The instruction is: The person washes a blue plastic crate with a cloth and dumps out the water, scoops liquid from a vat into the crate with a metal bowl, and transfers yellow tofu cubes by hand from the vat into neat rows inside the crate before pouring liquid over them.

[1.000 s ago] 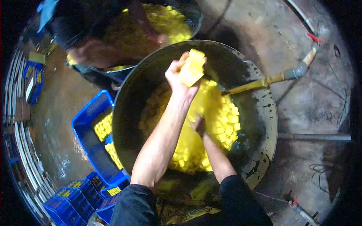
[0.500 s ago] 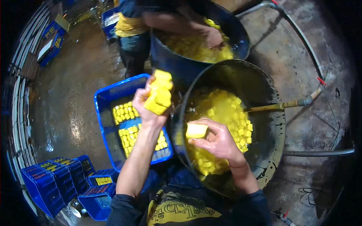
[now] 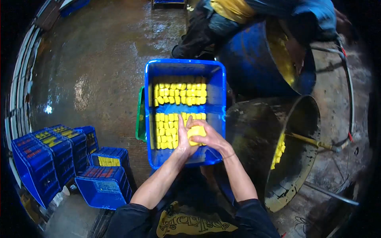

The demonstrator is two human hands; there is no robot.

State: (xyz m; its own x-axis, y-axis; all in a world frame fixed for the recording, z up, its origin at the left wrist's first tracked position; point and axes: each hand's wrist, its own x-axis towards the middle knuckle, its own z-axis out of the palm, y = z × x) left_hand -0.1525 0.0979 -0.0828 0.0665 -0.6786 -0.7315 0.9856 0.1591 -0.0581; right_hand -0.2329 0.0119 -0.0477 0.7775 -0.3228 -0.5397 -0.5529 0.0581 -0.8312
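My left hand [image 3: 184,137] and my right hand [image 3: 212,139] are together over the near half of a blue crate [image 3: 149,156]. Between them they hold yellow tofu blocks [image 3: 197,133]; how many is hidden by my fingers. The left fingers point away from me along the left side of the tofu, while the right hand curls around its right side. Below, rows of yellow tofu blocks [image 3: 166,131] line the near part of the crate. Another group of tofu rows [image 3: 180,93] lies in the far part, with a bluish strip between the groups.
A dark drum [image 3: 254,139] with tofu inside stands to the right. Behind it, a person [image 3: 226,23] reaches into a blue drum [image 3: 254,59]. Stacked blue crates [image 3: 47,158] are at left, and a green container edge [image 3: 141,115] shows beside my crate. The floor [image 3: 103,79] is wet.
My view has turned left toward the crate. Both hands have moved from beside and over the drum to above the crate and come together around the tofu.
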